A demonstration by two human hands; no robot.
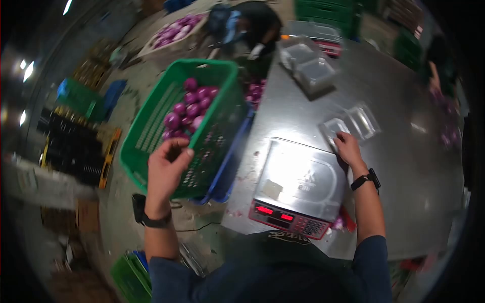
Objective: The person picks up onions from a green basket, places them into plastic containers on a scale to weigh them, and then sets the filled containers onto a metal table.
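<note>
My left hand (167,169) hovers over the near rim of a green plastic crate (151,121), fingers curled loosely, with nothing visible in it. The crate holds several purple onions (189,108) piled toward its far end. My right hand (347,146) rests on a clear plastic clamshell tray (348,123) lying open on the steel table (404,166), just beyond the platform of a digital scale (298,184) with a red lit display.
A stack of clear trays (308,65) sits at the table's far side. The green crate rests on a blue crate (230,166). Another person (250,25) bends over onions beyond the crate. Dark and yellow crates (76,146) stand at left.
</note>
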